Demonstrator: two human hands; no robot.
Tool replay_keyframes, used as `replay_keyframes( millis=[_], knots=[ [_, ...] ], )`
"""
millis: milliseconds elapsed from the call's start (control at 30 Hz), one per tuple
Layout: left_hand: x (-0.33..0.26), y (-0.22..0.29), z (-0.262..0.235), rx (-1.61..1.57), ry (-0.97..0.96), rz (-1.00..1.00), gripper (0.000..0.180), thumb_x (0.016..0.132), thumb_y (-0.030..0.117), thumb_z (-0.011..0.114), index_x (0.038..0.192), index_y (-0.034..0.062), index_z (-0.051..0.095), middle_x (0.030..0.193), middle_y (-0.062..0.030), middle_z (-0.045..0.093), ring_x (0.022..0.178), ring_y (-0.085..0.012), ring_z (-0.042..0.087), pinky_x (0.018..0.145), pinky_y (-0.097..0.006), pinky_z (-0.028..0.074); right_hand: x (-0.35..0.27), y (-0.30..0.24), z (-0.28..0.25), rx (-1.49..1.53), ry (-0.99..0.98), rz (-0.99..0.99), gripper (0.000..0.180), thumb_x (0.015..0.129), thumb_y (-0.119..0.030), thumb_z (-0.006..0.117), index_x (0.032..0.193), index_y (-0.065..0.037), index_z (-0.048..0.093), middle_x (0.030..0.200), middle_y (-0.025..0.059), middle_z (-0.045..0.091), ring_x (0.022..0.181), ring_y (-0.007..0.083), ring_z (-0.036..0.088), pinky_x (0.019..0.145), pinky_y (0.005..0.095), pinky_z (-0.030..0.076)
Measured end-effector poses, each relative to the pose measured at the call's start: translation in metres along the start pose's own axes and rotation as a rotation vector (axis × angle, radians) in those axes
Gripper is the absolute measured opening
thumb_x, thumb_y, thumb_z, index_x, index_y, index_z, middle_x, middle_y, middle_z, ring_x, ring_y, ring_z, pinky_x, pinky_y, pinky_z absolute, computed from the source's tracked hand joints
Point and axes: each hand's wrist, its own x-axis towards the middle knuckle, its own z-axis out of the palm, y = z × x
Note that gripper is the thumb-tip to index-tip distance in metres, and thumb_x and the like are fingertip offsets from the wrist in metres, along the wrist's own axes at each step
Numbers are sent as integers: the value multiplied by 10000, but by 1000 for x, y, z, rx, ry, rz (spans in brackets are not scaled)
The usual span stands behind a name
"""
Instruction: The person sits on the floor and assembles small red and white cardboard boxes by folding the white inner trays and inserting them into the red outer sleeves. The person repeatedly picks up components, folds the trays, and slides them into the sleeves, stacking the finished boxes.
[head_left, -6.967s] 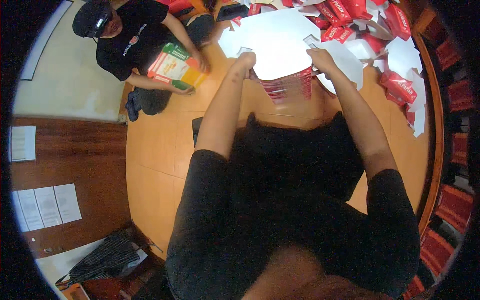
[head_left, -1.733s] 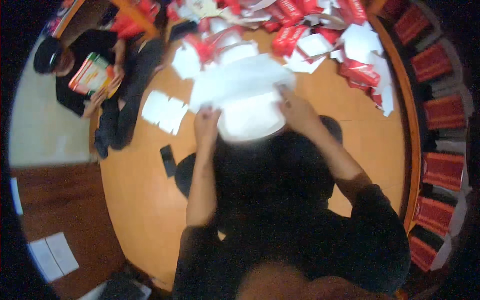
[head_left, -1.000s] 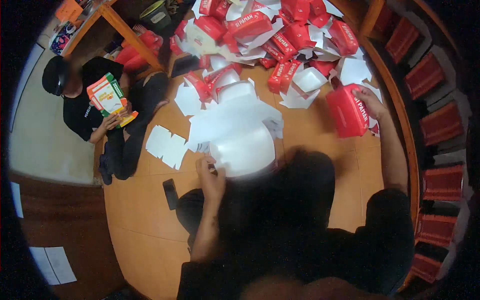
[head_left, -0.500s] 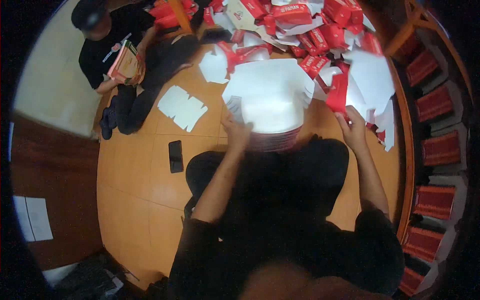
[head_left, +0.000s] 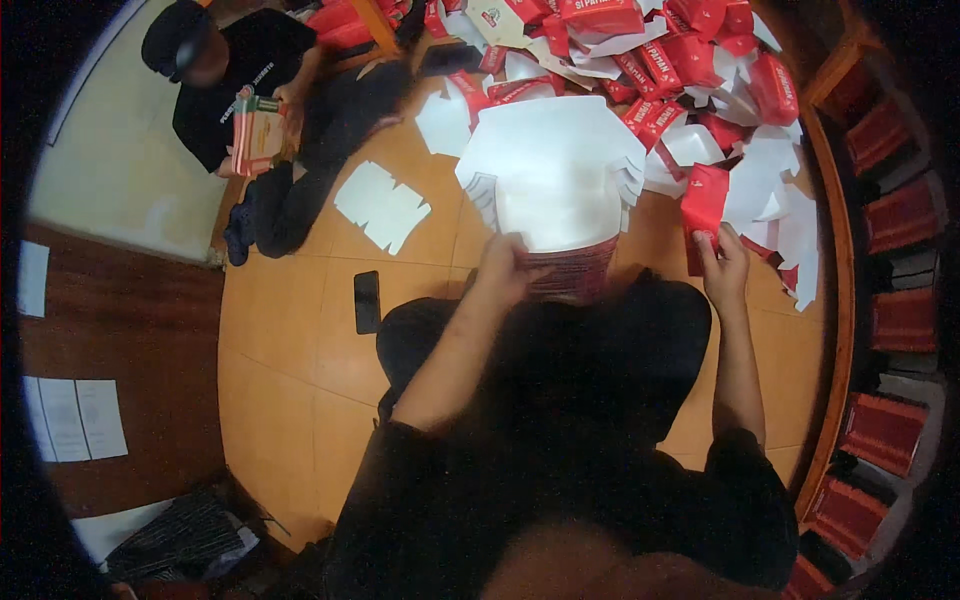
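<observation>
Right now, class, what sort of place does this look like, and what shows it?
Probably a small box-folding or packing room: a nested stack of red-and-white cartons, a heap of loose cartons and a row of red stacks along the right side.

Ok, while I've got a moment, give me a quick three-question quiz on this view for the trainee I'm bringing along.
1. What is the person's right hand holding?
2. From the wearer's viewpoint, where does the black phone lie relative to the stack of white-lined cartons?
A) to its left
B) to its right
C) on top of it
3. True or false: the person's left hand is touching the stack of white-lined cartons.

Key:
1. A red carton.
2. A.
3. True; it is at the left side of the stack.
</observation>
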Motion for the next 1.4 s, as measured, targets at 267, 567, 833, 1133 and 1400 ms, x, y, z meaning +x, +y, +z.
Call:
replay_keyframes(
  millis=[267, 567, 833, 1133, 1400],
  knots=[
    [66, 9, 50, 3, 19, 74, 543, 743, 26, 461, 1282, -37, 475, 1247, -217, 516, 1186, -408, 521, 1012, -577, 501, 13, 34, -18, -58, 81, -51, 176, 953, -127, 641, 1051, 16, 672, 902, 121, 644, 810, 222, 610, 729, 313, 479],
    [209, 14, 75, 215, -214, 312, 388, 694, 13, 457, 1081, 22, 491, 1105, -179, 508, 1019, -407, 547, 871, -632, 502, 20, 78, -8, -66, 90, -59, 136, 917, -93, 677, 1019, -4, 694, 920, 126, 662, 816, 255, 620, 736, 343, 493],
    [239, 51, 145, 105, -116, -75, 399, 720, 36, 465, 1118, 5, 468, 1180, -261, 535, 1092, -473, 556, 929, -760, 401, 8, 60, -6, -146, -44, 27, 156, 922, -108, 650, 1037, -8, 685, 926, 165, 642, 833, 315, 628, 731, 369, 498],
    [181, 69, 159, 398, 16, 122, 682, 914, 392, 573, 1403, -19, 336, 1331, -261, 489, 1225, -402, 520, 1007, -648, 388, -12, 9, 10, -220, -230, -68, 151, 901, -90, 654, 1034, -24, 683, 1001, 168, 656, 895, 359, 641, 768, 403, 523],
    [5, -15, 76, 757, -257, 513, 496, 989, 332, 586, 1376, 47, 463, 1292, -128, 538, 1184, -210, 506, 993, -349, 428, -22, -73, 41, -365, -800, -387, 240, 896, -165, 630, 1123, -126, 701, 1049, 94, 660, 991, 307, 619, 893, 417, 506]
  ],
)
